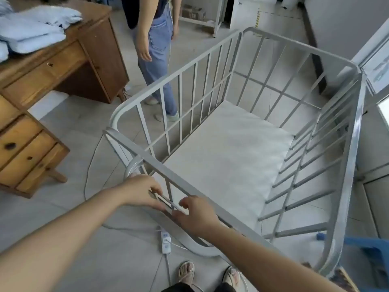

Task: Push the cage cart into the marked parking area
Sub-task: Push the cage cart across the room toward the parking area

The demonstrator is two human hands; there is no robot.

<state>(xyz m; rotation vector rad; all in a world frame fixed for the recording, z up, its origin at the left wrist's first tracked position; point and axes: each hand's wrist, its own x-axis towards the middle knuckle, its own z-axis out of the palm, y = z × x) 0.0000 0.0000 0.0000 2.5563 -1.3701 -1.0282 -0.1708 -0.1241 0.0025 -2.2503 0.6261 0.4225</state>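
Cage cart point(229, 81): painted metal tube and bar, light grey, smooth, satin sheen. Handle bar point(168, 204) under the left hand point(141, 192) and right hand point(195, 213): same smooth painted metal. Cart floor pad point(227, 157) beyond the hands: white, matt, faintly rippled. Desk point(63, 66) left of the hands: varnished knotty wood. Bundles point(35, 28) on it: pale blue cloth. Floor point(63, 207): matt grey tile. Power strip point(165, 241) below the hands: glossy white plastic.
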